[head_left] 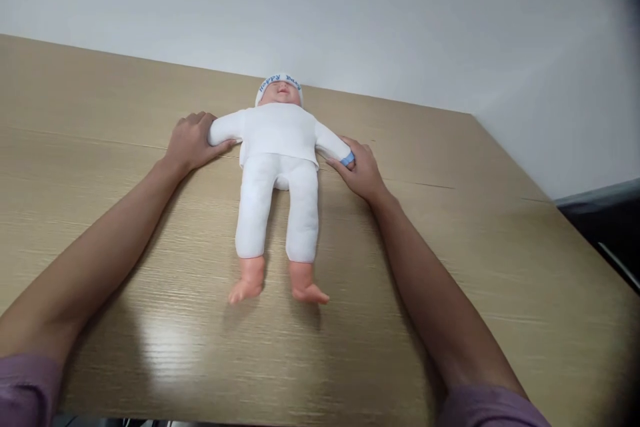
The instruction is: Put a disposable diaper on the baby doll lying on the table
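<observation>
A baby doll (280, 133) lies on its back on the wooden table, head at the far side and bare feet towards me. It wears a white top, white trousers and a white cap with blue lettering, pulled low on its head. My left hand (193, 139) is closed round the end of the doll's sleeved arm on the left, whose hand is hidden. On the other side, my right hand (361, 165) grips the doll's other arm at the wrist, where a blue cuff shows. Both doll arms are stretched out sideways.
The light wooden table (125, 213) spreads out under the doll and both my arms. A pale wall (320, 13) stands behind its far edge. Something dark (605, 220) is partly visible beyond the table's right edge.
</observation>
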